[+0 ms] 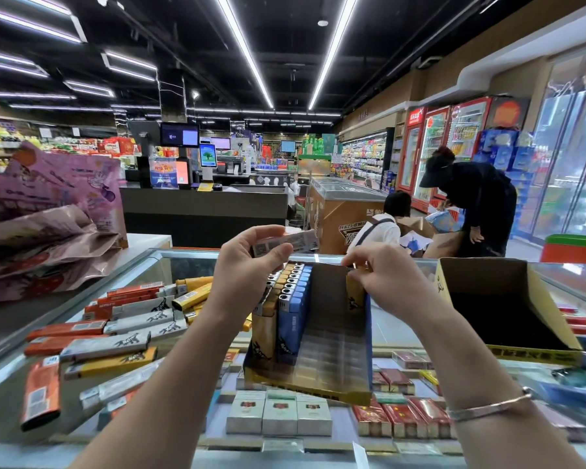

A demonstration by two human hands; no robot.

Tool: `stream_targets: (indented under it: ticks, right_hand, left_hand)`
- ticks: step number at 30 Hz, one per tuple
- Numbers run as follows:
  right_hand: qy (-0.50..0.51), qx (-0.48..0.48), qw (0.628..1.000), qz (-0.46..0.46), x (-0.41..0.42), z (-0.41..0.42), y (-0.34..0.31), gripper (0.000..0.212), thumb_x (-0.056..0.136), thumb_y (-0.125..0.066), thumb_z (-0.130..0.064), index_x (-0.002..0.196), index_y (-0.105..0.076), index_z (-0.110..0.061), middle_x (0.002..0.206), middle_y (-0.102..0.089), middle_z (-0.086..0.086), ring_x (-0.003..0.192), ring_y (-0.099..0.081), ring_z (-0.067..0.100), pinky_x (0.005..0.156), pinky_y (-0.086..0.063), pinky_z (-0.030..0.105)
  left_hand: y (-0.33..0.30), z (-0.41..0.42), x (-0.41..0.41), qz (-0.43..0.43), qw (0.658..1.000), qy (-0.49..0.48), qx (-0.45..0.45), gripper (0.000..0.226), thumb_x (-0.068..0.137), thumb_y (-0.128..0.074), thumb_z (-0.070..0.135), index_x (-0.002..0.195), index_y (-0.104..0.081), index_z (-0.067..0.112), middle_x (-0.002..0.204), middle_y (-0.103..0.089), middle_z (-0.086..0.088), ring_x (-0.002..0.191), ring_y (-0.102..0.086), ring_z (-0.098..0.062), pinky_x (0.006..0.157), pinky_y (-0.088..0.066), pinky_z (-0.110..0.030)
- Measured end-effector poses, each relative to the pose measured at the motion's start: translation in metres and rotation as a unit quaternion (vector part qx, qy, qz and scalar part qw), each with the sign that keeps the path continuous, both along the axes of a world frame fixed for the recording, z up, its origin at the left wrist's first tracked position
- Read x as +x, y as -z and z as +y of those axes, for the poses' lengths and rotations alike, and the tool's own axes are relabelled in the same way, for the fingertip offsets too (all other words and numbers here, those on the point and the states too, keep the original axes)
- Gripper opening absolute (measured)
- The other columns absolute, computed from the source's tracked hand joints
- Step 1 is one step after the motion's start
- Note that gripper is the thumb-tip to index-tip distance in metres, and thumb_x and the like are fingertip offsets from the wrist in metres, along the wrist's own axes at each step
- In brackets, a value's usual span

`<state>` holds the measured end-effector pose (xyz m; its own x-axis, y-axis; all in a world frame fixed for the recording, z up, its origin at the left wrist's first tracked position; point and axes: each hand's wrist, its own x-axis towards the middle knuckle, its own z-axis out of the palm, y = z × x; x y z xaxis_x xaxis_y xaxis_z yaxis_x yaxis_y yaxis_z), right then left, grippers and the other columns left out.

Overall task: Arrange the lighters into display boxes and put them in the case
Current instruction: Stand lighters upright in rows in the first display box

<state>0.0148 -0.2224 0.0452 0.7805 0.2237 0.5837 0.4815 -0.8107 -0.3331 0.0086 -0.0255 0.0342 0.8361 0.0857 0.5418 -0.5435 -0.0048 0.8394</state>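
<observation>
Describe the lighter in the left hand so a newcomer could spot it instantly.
Start at the glass counter, then the half-filled display box at its centre. Above the box's left side, the left hand holds the grey lighter: the only one lifted.

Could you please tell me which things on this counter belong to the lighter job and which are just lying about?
Belong to the job:
- grey lighter held in the left hand
- part-filled cardboard display box, gripped by the right hand
- loose orange, grey and yellow lighters
- empty yellow-edged display box
- glass-topped case

Just lying about:
- crumpled purple printed bags
- cigarette packs under the glass
</observation>
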Motion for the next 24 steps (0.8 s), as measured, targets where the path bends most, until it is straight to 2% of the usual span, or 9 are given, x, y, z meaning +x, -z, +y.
stream_targets:
  ticks: [4,6,11,15,18,19,21,22,24]
  right_hand:
    - [0.015,-0.015,1.000,-0.004,0.001,0.002,0.004,0.020,0.087,-0.062,-0.007,0.105,-0.070,-0.009,0.095,-0.060,0.002,0.092,-0.053,0.016,0.086,-0.048,0.031]
    - [0.034,-0.036,0.998,-0.026,0.003,0.004,0.007,0.020,0.087,-0.062,-0.008,0.105,-0.071,-0.009,0.091,-0.055,-0.002,0.093,-0.049,0.015,0.085,-0.045,0.029]
    - [0.067,-0.072,0.995,-0.033,0.004,0.009,0.008,0.021,0.085,-0.061,-0.004,0.101,-0.071,-0.012,0.095,-0.063,0.002,0.095,-0.052,0.018,0.085,-0.046,0.034]
    - [0.056,-0.066,0.995,-0.046,0.005,0.008,0.011,0.011,0.085,-0.063,-0.007,0.091,-0.071,-0.011,0.087,-0.061,0.001,0.088,-0.053,0.016,0.081,-0.048,0.034]
    - [-0.017,0.095,0.994,-0.043,0.002,0.011,0.007,0.006,0.082,-0.070,-0.019,0.085,-0.070,-0.014,0.075,-0.061,-0.002,0.069,-0.052,0.004,0.068,-0.048,0.022]
    - [-0.061,0.169,0.983,-0.024,-0.002,0.013,0.004,0.009,0.080,-0.072,-0.024,0.086,-0.069,-0.018,0.074,-0.063,-0.001,0.066,-0.053,0.002,0.066,-0.049,0.023]
    - [-0.170,0.299,0.938,0.026,-0.008,0.019,-0.002,0.017,0.073,-0.070,-0.030,0.089,-0.067,-0.025,0.077,-0.067,0.006,0.068,-0.059,0.008,0.066,-0.053,0.026]
    - [-0.210,0.335,0.918,0.040,-0.010,0.021,-0.003,0.020,0.071,-0.069,-0.030,0.090,-0.066,-0.027,0.078,-0.068,0.007,0.069,-0.061,0.010,0.065,-0.054,0.024]
    - [-0.244,0.353,0.902,0.044,-0.013,0.025,-0.004,0.021,0.071,-0.069,-0.026,0.092,-0.067,-0.026,0.078,-0.068,0.008,0.066,-0.062,0.012,0.061,-0.052,0.020]
  left_hand:
    - [0.000,0.000,0.001,0.013,1.000,0.020,-0.012,0.026,0.082,-0.066,0.006,0.099,-0.065,0.026,0.098,-0.068,-0.001,0.088,-0.066,-0.013,0.069,-0.051,-0.015]
    - [0.000,-0.001,0.000,0.013,0.999,0.028,-0.012,0.025,0.082,-0.066,0.006,0.099,-0.067,0.025,0.096,-0.069,-0.001,0.085,-0.066,-0.012,0.068,-0.051,-0.015]
    - [-0.001,-0.001,-0.002,0.005,1.000,0.028,-0.005,0.022,0.081,-0.067,0.008,0.093,-0.069,0.026,0.087,-0.071,0.006,0.078,-0.065,-0.003,0.065,-0.049,-0.012]
    - [-0.002,-0.002,-0.003,0.003,1.000,0.025,-0.004,0.020,0.080,-0.068,0.004,0.093,-0.070,0.020,0.086,-0.070,0.006,0.076,-0.064,0.001,0.063,-0.047,-0.008]
    - [-0.004,-0.002,-0.004,0.005,0.999,0.042,-0.011,0.018,0.078,-0.071,0.004,0.089,-0.070,0.018,0.080,-0.071,0.005,0.073,-0.065,-0.001,0.061,-0.047,-0.009]
    - [-0.004,-0.002,-0.004,0.003,0.998,0.057,-0.011,0.017,0.077,-0.071,0.004,0.089,-0.070,0.016,0.080,-0.072,0.003,0.074,-0.066,-0.003,0.062,-0.048,-0.010]
    - [-0.005,-0.003,-0.004,-0.005,0.996,0.091,-0.002,0.018,0.074,-0.072,0.007,0.090,-0.070,0.014,0.083,-0.072,0.000,0.076,-0.067,-0.006,0.064,-0.050,-0.013]
    - [-0.005,-0.003,-0.004,-0.012,0.995,0.101,0.007,0.019,0.071,-0.073,0.010,0.089,-0.070,0.015,0.084,-0.072,0.000,0.078,-0.067,-0.008,0.066,-0.050,-0.014]
    - [-0.004,-0.004,-0.004,-0.024,0.994,0.103,0.037,0.019,0.068,-0.075,0.018,0.087,-0.071,0.020,0.084,-0.072,0.001,0.080,-0.067,-0.010,0.068,-0.051,-0.016]
